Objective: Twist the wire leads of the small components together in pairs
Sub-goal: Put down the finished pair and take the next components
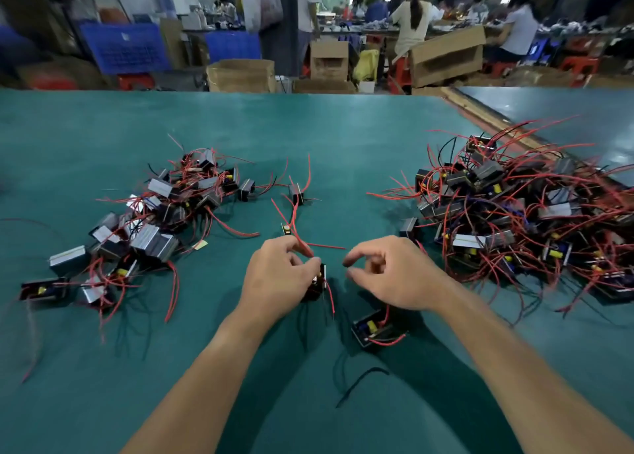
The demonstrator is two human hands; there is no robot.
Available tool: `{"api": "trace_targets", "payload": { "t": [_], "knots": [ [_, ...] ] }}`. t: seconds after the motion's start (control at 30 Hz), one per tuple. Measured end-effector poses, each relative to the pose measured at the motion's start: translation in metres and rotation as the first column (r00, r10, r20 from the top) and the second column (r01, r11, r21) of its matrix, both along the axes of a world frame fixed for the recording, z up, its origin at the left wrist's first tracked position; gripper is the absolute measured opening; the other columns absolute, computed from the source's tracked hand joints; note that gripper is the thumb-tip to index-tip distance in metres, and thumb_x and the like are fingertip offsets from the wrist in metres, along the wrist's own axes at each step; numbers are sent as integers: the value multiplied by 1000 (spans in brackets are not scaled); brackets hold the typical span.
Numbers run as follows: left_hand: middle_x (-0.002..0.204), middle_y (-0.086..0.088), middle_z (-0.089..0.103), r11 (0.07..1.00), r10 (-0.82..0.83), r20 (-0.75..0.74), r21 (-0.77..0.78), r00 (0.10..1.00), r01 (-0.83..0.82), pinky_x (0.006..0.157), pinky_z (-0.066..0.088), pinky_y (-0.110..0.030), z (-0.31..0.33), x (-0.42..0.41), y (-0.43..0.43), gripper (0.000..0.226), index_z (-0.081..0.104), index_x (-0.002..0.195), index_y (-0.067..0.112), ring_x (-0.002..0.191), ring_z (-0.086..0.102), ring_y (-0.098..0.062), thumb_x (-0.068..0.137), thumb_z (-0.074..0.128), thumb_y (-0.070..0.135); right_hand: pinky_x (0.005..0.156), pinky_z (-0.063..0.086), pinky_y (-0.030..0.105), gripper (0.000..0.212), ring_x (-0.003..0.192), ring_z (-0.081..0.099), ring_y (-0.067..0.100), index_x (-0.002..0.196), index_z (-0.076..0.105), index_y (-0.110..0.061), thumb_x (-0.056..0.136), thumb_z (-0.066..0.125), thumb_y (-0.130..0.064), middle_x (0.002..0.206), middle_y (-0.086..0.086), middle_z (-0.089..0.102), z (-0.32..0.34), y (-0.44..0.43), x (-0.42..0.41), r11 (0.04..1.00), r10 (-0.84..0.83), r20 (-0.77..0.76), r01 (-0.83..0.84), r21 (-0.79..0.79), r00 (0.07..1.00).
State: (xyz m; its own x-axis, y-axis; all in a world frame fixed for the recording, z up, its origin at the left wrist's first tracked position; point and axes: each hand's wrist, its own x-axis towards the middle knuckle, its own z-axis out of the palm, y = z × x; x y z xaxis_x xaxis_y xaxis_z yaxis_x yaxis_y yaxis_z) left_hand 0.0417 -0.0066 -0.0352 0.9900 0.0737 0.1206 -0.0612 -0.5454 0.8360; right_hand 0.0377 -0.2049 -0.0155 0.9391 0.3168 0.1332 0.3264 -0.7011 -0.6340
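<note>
**left hand (278, 278) gripping, right hand (394, 275) free**

The left hand holds a small black component (318, 283) down on the green table (343, 137), near centre and just ahead of the person. The same hand's fingertips pinch the red leads (302, 244) right above the component. From the pinch the leads run away up the table, and one stub points right, toward the right hand. Another red lead hangs off the component's near side.

The right hand is just beside the left, not touching it. Its fingers are curled, thumb and forefinger parted in a C, with nothing visible between them. It holds nothing.

A second component (375, 330), black with a yellow part, lies on the table under the right wrist, a red lead looped along its near edge. Two more sit beyond the left hand: a small unit (285, 228) with yellow showing, close to the knuckles, and a farther unit (296, 192) with red leads sticking up. Cannot tell whether the pinched leads belong to either.

The left pile (154, 220) of components lies well to the left. The right pile (514, 220) is bigger, a dense red tangle. A loose black wire (360, 381) lies between the forearms.

Behind the table are cardboard boxes (242, 74), blue crates (125, 46) and people seated at benches, blurred.
</note>
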Motion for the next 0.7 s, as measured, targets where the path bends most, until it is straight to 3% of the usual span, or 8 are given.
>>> {"api": "trace_targets", "payload": {
  "t": [0.1, 0.2, 0.27, 0.37, 0.47, 0.53, 0.63, 0.7],
  "knots": [
    [54, 5, 67, 999, 37, 29, 4, 999, -38, 51, 41, -28, 0, -1, 0, 17, 55, 83, 23, 44, 49, -8, 78, 71, 22, 61, 45, 23, 9, 54, 53, 7, 88, 74, -24, 83, 71, -17, 60, -12, 64, 10, -4, -4, 995, -43, 76, 36, 94, 996],
    [59, 0, 68, 991, 105, 26, -88, 994, -102, 52, 44, -33, 2, -1, 1, 29, 46, 83, 24, 48, 52, -18, 75, 75, 22, 54, 39, 18, 18, 54, 47, 10, 88, 74, -18, 79, 70, -3, 64, -1, 61, 22, -12, -8, 931, 154, -107, -108, 349, 982],
    [67, -7, 69, 985, 144, 8, -99, 990, -142, 56, 48, -41, 4, -2, 1, 33, 43, 81, 24, 52, 54, -23, 74, 75, 25, 48, 37, 18, 20, 51, 45, 13, 90, 74, -15, 75, 65, -4, 65, 8, 58, 26, -21, -12, 897, 311, -264, -190, 398, 913],
    [68, -11, 70, 985, 146, -17, -86, 989, -147, 47, 44, -35, 7, -5, 3, 33, 43, 81, 18, 48, 53, -23, 74, 73, 29, 47, 39, 22, 34, 55, 50, 14, 100, 73, -20, 74, 62, -2, 72, 6, 64, 29, -33, -16, 867, 485, -436, -351, 353, 758],
    [59, -5, 70, 978, 117, -54, -166, 992, -125, 36, 37, -26, 12, -9, 1, 32, 43, 86, 13, 36, 49, -20, 79, 71, 29, 59, 43, 29, 40, 69, 54, 16, 105, 74, -24, 74, 73, 0, 80, 2, 66, 32, -36, -21, 796, 606, -503, -477, 374, 617],
    [62, -4, 71, 958, 104, -46, -265, 994, -112, 38, 37, -27, 17, -12, 0, 35, 40, 98, 13, 36, 47, -21, 83, 68, 25, 63, 45, 25, 39, 69, 55, 12, 103, 76, -23, 73, 79, 2, 78, -2, 64, 31, -32, -24, 743, 668, -479, -545, 388, 569],
    [73, -2, 75, 912, 97, 42, -404, 994, -72, 43, 41, -24, 23, -19, -1, 51, 28, 119, 19, 40, 53, -20, 83, 65, 17, 63, 44, 36, 24, 66, 53, 17, 93, 79, -22, 75, 80, -7, 75, 4, 66, 28, -22, -25, 745, 666, -440, -569, 349, 602],
    [76, -2, 75, 875, 82, 107, -483, 991, -20, 43, 44, -21, 27, -23, -4, 65, 22, 126, 28, 42, 57, -19, 78, 64, 12, 57, 47, 30, 19, 61, 58, 14, 87, 79, -24, 77, 77, -9, 74, 6, 71, 27, -22, -25, 788, 614, -429, -493, 367, 662]
  ]
}}
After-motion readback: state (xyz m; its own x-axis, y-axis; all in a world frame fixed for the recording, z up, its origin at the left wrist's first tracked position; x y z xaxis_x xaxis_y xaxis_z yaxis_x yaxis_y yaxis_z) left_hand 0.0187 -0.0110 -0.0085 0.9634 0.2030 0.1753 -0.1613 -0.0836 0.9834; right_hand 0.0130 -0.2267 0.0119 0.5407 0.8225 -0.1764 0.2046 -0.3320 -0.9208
